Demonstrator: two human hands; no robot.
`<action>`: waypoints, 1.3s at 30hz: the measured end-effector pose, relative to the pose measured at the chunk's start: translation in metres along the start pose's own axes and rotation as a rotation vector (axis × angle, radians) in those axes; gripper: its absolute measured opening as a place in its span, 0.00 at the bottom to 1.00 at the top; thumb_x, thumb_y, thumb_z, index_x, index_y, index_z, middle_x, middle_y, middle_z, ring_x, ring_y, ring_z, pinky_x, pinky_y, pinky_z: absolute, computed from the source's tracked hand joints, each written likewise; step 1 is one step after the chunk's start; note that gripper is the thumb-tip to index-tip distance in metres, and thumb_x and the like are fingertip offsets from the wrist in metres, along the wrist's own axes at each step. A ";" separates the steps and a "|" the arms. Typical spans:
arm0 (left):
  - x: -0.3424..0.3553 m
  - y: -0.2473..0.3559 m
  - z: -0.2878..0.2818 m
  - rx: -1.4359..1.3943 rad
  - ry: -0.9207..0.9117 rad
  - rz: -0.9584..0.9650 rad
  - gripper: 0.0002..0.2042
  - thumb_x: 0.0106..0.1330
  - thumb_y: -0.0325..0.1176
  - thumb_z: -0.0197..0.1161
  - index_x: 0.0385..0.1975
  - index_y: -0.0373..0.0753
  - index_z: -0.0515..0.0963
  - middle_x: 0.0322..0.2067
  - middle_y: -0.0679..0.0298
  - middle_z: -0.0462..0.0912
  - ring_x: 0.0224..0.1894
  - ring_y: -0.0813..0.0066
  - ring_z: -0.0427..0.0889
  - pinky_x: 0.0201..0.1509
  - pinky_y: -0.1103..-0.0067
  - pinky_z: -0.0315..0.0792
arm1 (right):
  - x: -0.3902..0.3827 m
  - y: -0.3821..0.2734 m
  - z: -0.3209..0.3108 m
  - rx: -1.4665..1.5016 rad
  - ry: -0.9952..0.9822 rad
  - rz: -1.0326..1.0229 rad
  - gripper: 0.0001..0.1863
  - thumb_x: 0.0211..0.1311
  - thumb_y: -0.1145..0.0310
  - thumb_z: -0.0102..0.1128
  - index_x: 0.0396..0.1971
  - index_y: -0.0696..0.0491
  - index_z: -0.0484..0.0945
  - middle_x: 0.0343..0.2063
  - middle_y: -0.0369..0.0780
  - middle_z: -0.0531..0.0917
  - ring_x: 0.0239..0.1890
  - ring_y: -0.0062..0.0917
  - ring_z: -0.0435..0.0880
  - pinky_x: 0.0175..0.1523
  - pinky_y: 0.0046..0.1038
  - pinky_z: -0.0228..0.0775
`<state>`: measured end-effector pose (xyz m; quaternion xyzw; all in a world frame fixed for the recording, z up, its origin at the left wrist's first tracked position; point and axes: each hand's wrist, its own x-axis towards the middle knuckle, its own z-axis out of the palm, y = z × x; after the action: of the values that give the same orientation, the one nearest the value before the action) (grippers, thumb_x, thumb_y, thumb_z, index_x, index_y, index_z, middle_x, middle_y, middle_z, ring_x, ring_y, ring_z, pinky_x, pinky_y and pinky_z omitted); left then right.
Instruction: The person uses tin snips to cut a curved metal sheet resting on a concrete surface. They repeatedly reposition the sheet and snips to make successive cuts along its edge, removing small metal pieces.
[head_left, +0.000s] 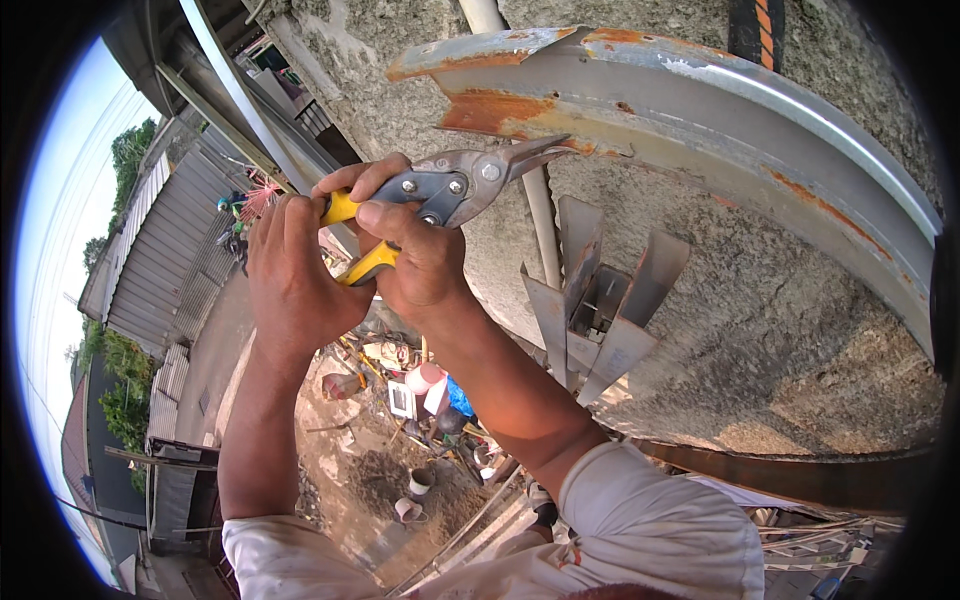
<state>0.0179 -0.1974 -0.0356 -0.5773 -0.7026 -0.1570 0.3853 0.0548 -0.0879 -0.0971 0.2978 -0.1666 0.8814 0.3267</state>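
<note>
A pair of tin snips (468, 180) with grey jaws and yellow grips is raised in front of me. Around the grips on its left side wraps my left hand (300, 250), its fingers closed. My right hand (425, 255) is closed on the lower grip, thumb on top. The jaws point right, with their tips at the lower rusted end of a galvanized steel channel (700, 120); I cannot tell if they touch it. That channel crosses the upper right, its left end torn and rust-stained. Beneath it, a metal post with splayed flaps (610, 300) stands beside the wall.
A rough concrete wall (760, 330) fills the right side, with a pale pipe (545, 230) running along it. Far below, buckets (420, 482), debris and a blue bag (459, 397) lie on the ground. Steel rails (240, 100) rise at upper left, before a corrugated fence (165, 240).
</note>
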 end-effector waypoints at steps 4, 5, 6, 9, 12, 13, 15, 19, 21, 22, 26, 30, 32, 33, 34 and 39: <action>0.000 0.001 -0.013 0.089 -0.118 -0.059 0.39 0.39 0.29 0.78 0.56 0.34 0.67 0.48 0.49 0.73 0.54 0.45 0.75 0.62 0.56 0.66 | 0.000 0.001 0.002 0.054 0.003 0.019 0.15 0.51 0.80 0.55 0.41 0.56 0.74 0.51 0.46 0.82 0.51 0.30 0.81 0.62 0.33 0.72; 0.001 0.000 -0.018 0.113 -0.138 -0.043 0.40 0.39 0.28 0.78 0.57 0.34 0.67 0.49 0.50 0.73 0.54 0.45 0.74 0.63 0.56 0.66 | 0.002 0.001 0.002 0.038 -0.004 0.011 0.15 0.51 0.80 0.55 0.42 0.56 0.74 0.51 0.46 0.82 0.52 0.30 0.81 0.63 0.33 0.71; 0.002 -0.002 -0.024 0.135 -0.162 -0.028 0.41 0.38 0.28 0.78 0.58 0.35 0.67 0.49 0.50 0.73 0.55 0.45 0.73 0.64 0.55 0.65 | 0.004 0.001 0.002 0.026 -0.013 0.005 0.15 0.51 0.80 0.54 0.42 0.56 0.73 0.52 0.46 0.82 0.53 0.30 0.81 0.64 0.33 0.71; 0.006 -0.006 -0.031 0.084 -0.192 -0.066 0.44 0.36 0.25 0.77 0.61 0.37 0.66 0.50 0.51 0.72 0.55 0.45 0.72 0.63 0.55 0.66 | 0.007 0.000 0.002 0.006 -0.048 -0.003 0.19 0.54 0.77 0.55 0.48 0.57 0.74 0.57 0.48 0.79 0.61 0.35 0.77 0.73 0.39 0.63; 0.015 -0.011 -0.027 0.011 -0.184 -0.077 0.43 0.36 0.23 0.76 0.61 0.37 0.66 0.50 0.51 0.72 0.54 0.46 0.71 0.59 0.58 0.69 | 0.003 0.002 0.002 -0.004 -0.011 0.002 0.27 0.56 0.74 0.57 0.59 0.56 0.70 0.65 0.50 0.73 0.69 0.37 0.71 0.78 0.41 0.55; 0.018 -0.013 -0.025 -0.017 -0.142 -0.050 0.43 0.37 0.23 0.76 0.61 0.37 0.66 0.50 0.51 0.72 0.53 0.46 0.71 0.59 0.58 0.69 | 0.001 0.004 0.003 0.024 -0.025 -0.029 0.31 0.57 0.74 0.58 0.63 0.56 0.68 0.67 0.50 0.71 0.71 0.37 0.69 0.79 0.41 0.53; 0.023 -0.018 -0.020 -0.051 -0.132 -0.022 0.43 0.37 0.24 0.76 0.61 0.37 0.66 0.50 0.51 0.72 0.53 0.46 0.71 0.59 0.59 0.69 | -0.005 0.011 0.005 -0.016 -0.106 -0.024 0.51 0.59 0.67 0.66 0.78 0.48 0.44 0.75 0.49 0.60 0.78 0.38 0.56 0.81 0.42 0.42; 0.023 -0.019 -0.012 -0.135 -0.108 0.031 0.43 0.40 0.24 0.77 0.62 0.38 0.65 0.53 0.50 0.73 0.56 0.44 0.71 0.61 0.59 0.69 | -0.012 0.023 0.008 -0.095 -0.103 -0.037 0.65 0.56 0.62 0.74 0.80 0.41 0.29 0.78 0.49 0.53 0.81 0.38 0.47 0.81 0.43 0.36; 0.020 -0.015 -0.008 -0.144 -0.050 0.014 0.42 0.42 0.27 0.77 0.63 0.40 0.65 0.56 0.50 0.72 0.60 0.44 0.71 0.65 0.57 0.67 | -0.011 0.023 0.006 -0.127 0.001 0.000 0.62 0.59 0.63 0.71 0.81 0.43 0.30 0.78 0.49 0.53 0.81 0.38 0.47 0.81 0.44 0.36; 0.020 -0.014 -0.007 -0.144 -0.034 0.023 0.42 0.44 0.29 0.78 0.63 0.40 0.65 0.57 0.50 0.71 0.62 0.44 0.70 0.67 0.57 0.66 | -0.010 0.023 0.005 -0.136 -0.008 0.021 0.60 0.60 0.64 0.68 0.81 0.45 0.30 0.77 0.48 0.54 0.81 0.36 0.48 0.81 0.41 0.36; 0.020 -0.009 -0.010 -0.059 -0.046 -0.025 0.44 0.45 0.31 0.78 0.67 0.45 0.64 0.62 0.49 0.68 0.68 0.43 0.67 0.73 0.55 0.60 | -0.003 0.021 0.004 -0.115 -0.038 -0.053 0.53 0.61 0.71 0.57 0.80 0.52 0.34 0.74 0.48 0.59 0.79 0.33 0.52 0.81 0.37 0.35; 0.017 -0.006 -0.020 0.157 -0.149 -0.007 0.47 0.44 0.26 0.76 0.71 0.44 0.61 0.65 0.49 0.67 0.70 0.44 0.66 0.76 0.56 0.58 | -0.004 0.020 0.004 -0.209 -0.082 -0.068 0.54 0.52 0.71 0.52 0.80 0.53 0.35 0.77 0.48 0.54 0.81 0.35 0.47 0.82 0.42 0.30; 0.014 -0.005 -0.021 0.170 -0.171 -0.013 0.47 0.44 0.25 0.75 0.71 0.42 0.61 0.65 0.50 0.68 0.69 0.44 0.66 0.75 0.57 0.59 | -0.008 0.019 0.002 -0.203 -0.075 -0.059 0.51 0.53 0.74 0.52 0.78 0.59 0.40 0.75 0.49 0.57 0.80 0.35 0.51 0.82 0.38 0.33; 0.013 -0.006 -0.020 0.143 -0.151 -0.012 0.47 0.44 0.26 0.76 0.70 0.42 0.62 0.64 0.50 0.68 0.68 0.45 0.67 0.74 0.56 0.60 | -0.009 0.018 0.001 -0.199 -0.066 -0.060 0.50 0.53 0.75 0.52 0.78 0.62 0.43 0.74 0.50 0.58 0.79 0.35 0.52 0.82 0.36 0.34; 0.012 -0.006 -0.018 0.117 -0.132 -0.014 0.47 0.43 0.27 0.77 0.69 0.42 0.62 0.63 0.50 0.69 0.67 0.45 0.68 0.74 0.55 0.61 | -0.010 0.018 0.000 -0.177 -0.055 -0.057 0.48 0.54 0.73 0.53 0.77 0.62 0.45 0.74 0.51 0.57 0.79 0.33 0.51 0.82 0.34 0.35; 0.022 -0.019 -0.007 0.017 -0.042 0.059 0.41 0.41 0.24 0.73 0.63 0.36 0.68 0.55 0.50 0.75 0.57 0.46 0.74 0.63 0.57 0.68 | 0.001 0.023 -0.002 -0.213 -0.092 -0.061 0.54 0.54 0.68 0.62 0.78 0.60 0.41 0.78 0.47 0.50 0.82 0.31 0.41 0.81 0.37 0.27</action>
<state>0.0020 -0.1922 -0.0106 -0.5977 -0.6945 -0.1271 0.3798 0.0377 -0.1029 -0.1005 0.3066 -0.2648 0.8337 0.3753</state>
